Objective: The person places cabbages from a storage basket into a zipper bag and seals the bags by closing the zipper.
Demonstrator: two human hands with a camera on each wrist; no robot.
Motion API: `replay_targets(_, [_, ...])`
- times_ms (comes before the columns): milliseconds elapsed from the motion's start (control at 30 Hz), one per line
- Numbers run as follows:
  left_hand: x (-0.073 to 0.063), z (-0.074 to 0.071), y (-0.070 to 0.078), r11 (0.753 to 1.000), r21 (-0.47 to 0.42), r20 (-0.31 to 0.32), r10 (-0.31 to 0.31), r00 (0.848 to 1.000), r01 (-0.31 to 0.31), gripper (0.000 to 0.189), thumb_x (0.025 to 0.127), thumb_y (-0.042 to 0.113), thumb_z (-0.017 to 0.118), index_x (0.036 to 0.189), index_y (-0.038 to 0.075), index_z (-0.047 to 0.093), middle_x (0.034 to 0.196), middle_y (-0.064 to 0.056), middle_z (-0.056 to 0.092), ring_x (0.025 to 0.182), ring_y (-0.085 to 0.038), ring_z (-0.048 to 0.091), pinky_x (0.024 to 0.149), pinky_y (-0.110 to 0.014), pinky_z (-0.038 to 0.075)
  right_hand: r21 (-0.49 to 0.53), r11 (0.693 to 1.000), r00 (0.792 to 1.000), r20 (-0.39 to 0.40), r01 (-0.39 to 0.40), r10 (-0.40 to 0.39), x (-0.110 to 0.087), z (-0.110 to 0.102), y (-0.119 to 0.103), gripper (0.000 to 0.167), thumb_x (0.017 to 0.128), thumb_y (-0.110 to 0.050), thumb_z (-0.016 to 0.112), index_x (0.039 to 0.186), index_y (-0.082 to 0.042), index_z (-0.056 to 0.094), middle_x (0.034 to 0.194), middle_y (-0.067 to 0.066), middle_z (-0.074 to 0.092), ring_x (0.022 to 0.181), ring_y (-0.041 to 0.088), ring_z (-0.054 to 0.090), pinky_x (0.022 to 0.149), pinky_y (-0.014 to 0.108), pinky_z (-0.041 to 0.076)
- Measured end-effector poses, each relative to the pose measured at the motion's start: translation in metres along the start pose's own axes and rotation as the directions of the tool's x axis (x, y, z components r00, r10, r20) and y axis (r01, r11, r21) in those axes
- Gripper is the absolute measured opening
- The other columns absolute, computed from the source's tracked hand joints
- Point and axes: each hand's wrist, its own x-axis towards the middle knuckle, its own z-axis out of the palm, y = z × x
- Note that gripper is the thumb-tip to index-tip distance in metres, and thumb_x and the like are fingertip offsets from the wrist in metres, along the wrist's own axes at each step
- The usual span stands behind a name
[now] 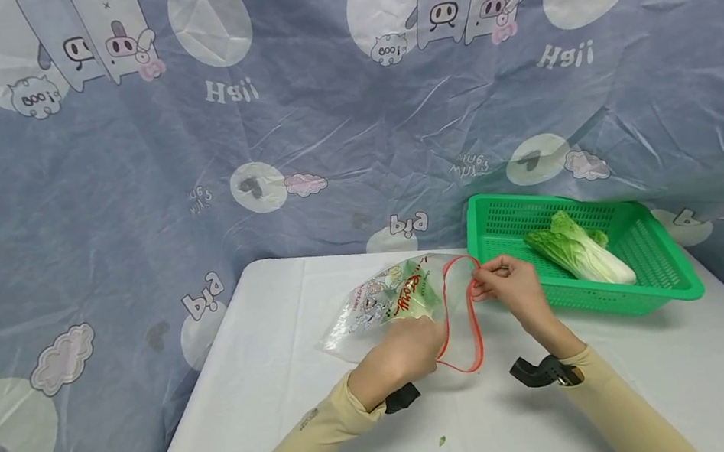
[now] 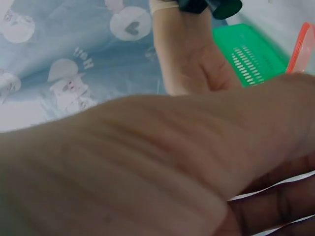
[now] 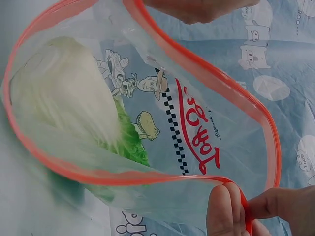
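We have the zip bag (image 1: 389,301) lying on the white table (image 1: 274,393), mouth toward us, with a cabbage (image 3: 64,113) already pushed deep inside. Our right hand (image 1: 512,286) pinches the red zip rim (image 3: 236,105) at its far corner between thumb and fingertips (image 3: 224,209) — that grip is firm and plain in the right wrist view. Our left hand (image 1: 397,356) rests at the near edge of the mouth, but whether its grip is clenched on the rim or just lying on the plastic we cannot tell; the left wrist view shows only skin.

The risk we see is in the rim itself: it stands open in a wide loop, held surely at one corner only. If we pull with the right hand alone, the bag may slide across the smooth table, and the two strips may meet crooked. The thin film could also fold into the track. A second cabbage (image 1: 582,257) lies in the green basket (image 1: 672,283), well clear.
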Motion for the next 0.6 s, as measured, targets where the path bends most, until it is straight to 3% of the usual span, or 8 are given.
replay_targets(167, [-0.002,-0.007,-0.014,0.996,-0.085,-0.037,-0.023,0.999,0.019,0.03,0.076,0.008,0.073,0.058,0.017,0.051,0.06,0.007,0.056,0.055,-0.008,0.048,0.048,-0.027,0.041,-0.02,1.0,1.0,-0.002,-0.014,0.014,0.001,-0.002,-0.002,0.032,0.092,-0.018,0.065,0.11,0.006,0.054,0.075,0.0,0.07,0.066,0.013,0.07,0.068,0.032,0.059])
replay_targets(333, [-0.01,-0.017,-0.029,0.985,-0.172,-0.09,-0.034,0.995,0.018,0.026,0.072,0.008,0.076,0.055,0.016,0.057,0.057,0.008,0.056,0.054,-0.008,0.049,0.051,-0.024,0.041,-0.039,0.999,1.0,0.006,-0.001,0.002,0.001,-0.005,-0.004,0.035,0.091,-0.019,0.066,0.111,0.007,0.055,0.076,-0.002,0.069,0.067,0.012,0.069,0.067,0.032,0.059])
replay_targets(600, [-0.021,-0.032,-0.054,0.93,-0.363,-0.111,-0.101,0.989,0.054,0.021,0.078,0.009,0.076,0.061,0.013,0.065,0.058,0.009,0.051,0.059,-0.008,0.043,0.056,-0.022,0.036,-0.086,0.994,0.998,-0.003,0.067,-0.068,0.003,-0.013,-0.012,0.031,0.091,-0.021,0.066,0.108,0.004,0.06,0.077,-0.004,0.069,0.068,0.013,0.069,0.067,0.033,0.059])
